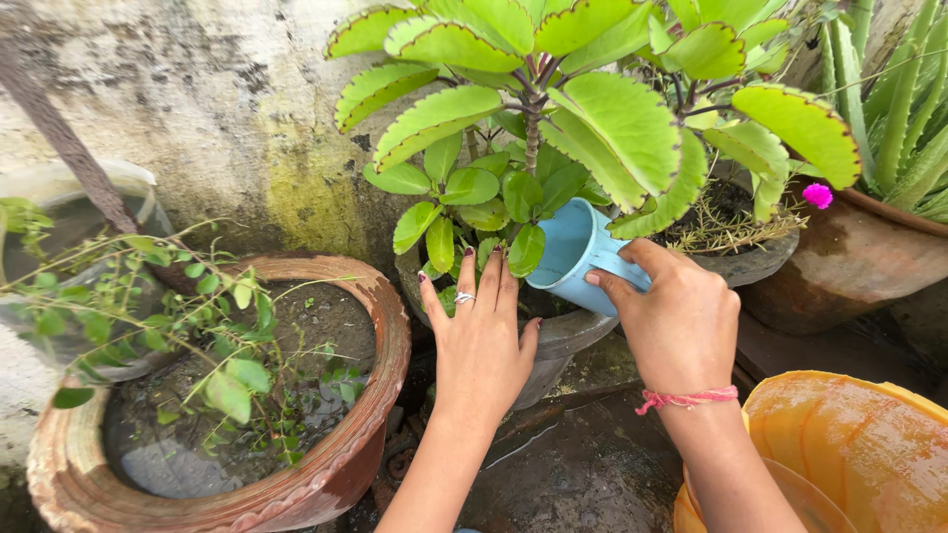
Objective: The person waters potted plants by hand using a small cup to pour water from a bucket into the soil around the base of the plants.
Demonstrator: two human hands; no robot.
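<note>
The right hand [681, 321], a pink thread at its wrist, has its fingers wrapped round a light blue plastic cup [575, 255] just right of centre frame, tilted with its mouth turned left and down toward the grey pot [563, 336] that holds the broad-leaved succulent [538, 118]. The left hand [481, 341] lies flat with fingers pressed together and pointing up the frame, a ring on one finger, resting against the near rim of that grey pot among the lower leaves. The cup sits directly right of the left hand's fingertips, nearly touching them, its mouth tucked under the leaves.

The likely trouble: the cup's rim is hard up against the small leaves, so tipping further could snap a leaf or send the contents over the rim onto the wet ground rather than the soil. I cannot tell whether anything is flowing out. The grip covers only the cup's base end, so a wet cup could slip.

At lower left stands a wide terracotta pot [346, 464] with a thin, sparse plant; an orange bucket [859, 444] fills the lower right corner
</note>
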